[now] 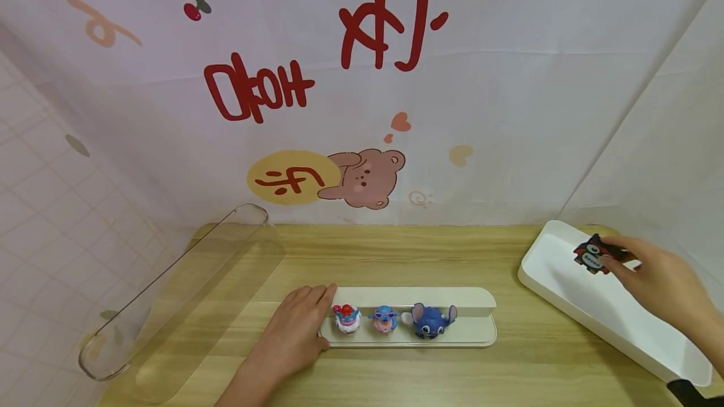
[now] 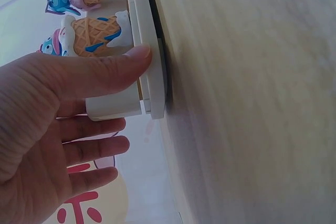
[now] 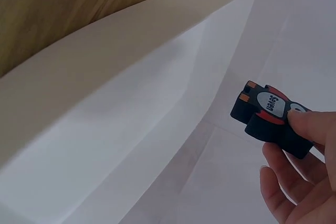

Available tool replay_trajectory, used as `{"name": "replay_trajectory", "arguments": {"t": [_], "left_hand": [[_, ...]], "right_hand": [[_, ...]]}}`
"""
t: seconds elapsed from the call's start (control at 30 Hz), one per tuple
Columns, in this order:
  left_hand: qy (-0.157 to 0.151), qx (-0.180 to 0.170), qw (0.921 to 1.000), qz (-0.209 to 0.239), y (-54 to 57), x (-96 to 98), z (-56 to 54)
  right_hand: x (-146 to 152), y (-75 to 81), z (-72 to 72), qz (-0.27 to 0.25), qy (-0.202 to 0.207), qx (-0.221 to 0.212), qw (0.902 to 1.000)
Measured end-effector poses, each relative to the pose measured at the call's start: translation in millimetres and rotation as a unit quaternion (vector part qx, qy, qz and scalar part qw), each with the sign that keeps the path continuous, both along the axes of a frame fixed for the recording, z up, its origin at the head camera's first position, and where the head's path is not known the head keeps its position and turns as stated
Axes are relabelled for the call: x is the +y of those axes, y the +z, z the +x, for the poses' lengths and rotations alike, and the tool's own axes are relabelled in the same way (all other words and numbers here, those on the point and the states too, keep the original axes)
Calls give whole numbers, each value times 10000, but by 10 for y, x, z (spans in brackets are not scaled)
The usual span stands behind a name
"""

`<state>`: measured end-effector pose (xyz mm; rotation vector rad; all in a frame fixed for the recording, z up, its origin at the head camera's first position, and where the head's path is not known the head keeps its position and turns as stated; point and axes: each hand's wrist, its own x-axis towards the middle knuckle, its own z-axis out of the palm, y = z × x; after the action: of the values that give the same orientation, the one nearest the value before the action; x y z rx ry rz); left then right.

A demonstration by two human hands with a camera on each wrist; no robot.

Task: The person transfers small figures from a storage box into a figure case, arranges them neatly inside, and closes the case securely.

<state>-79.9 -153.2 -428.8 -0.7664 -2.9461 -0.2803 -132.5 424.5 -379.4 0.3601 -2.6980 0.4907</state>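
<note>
In the head view my right hand (image 1: 662, 275) pinches a small black-and-red owl figurine (image 1: 591, 255) between thumb and fingers, above the long white tray (image 1: 557, 328). The right wrist view shows "seven" on the belly of the owl figurine (image 3: 270, 109). My left hand (image 1: 300, 319) grips the left end of a cream stepped display stand (image 1: 407, 296), thumb in front and fingers behind. On its lower step stand a figurine with a red-topped head (image 1: 347, 320), a blue one with sunglasses (image 1: 384, 319) and a big-eared blue one (image 1: 431, 323). Two have waffle-cone bodies (image 2: 94, 35).
A clear plastic cover (image 1: 186, 306) lies slantwise on the wooden table (image 1: 396, 382) at the left. A white cloth wall with red lettering and a printed bear (image 1: 370, 181) stands behind. A dark object (image 1: 687, 391) shows at the lower right edge.
</note>
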Motion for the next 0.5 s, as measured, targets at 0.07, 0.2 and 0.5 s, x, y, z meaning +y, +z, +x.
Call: {"name": "replay_trajectory", "arguments": {"t": [0.07, 0.2, 0.5], "left_hand": [[12, -21, 10000, -3, 5, 0, 1], [18, -70, 10000, -9, 14, 2, 3], [-2, -48, 10000, -7, 14, 0, 1]], "right_hand": [[-15, 11, 22, -64, 15, 93, 9999], [-51, 18, 57, -193, 147, 458, 9987], [-182, 31, 141, -547, 368, 925, 9935]]}}
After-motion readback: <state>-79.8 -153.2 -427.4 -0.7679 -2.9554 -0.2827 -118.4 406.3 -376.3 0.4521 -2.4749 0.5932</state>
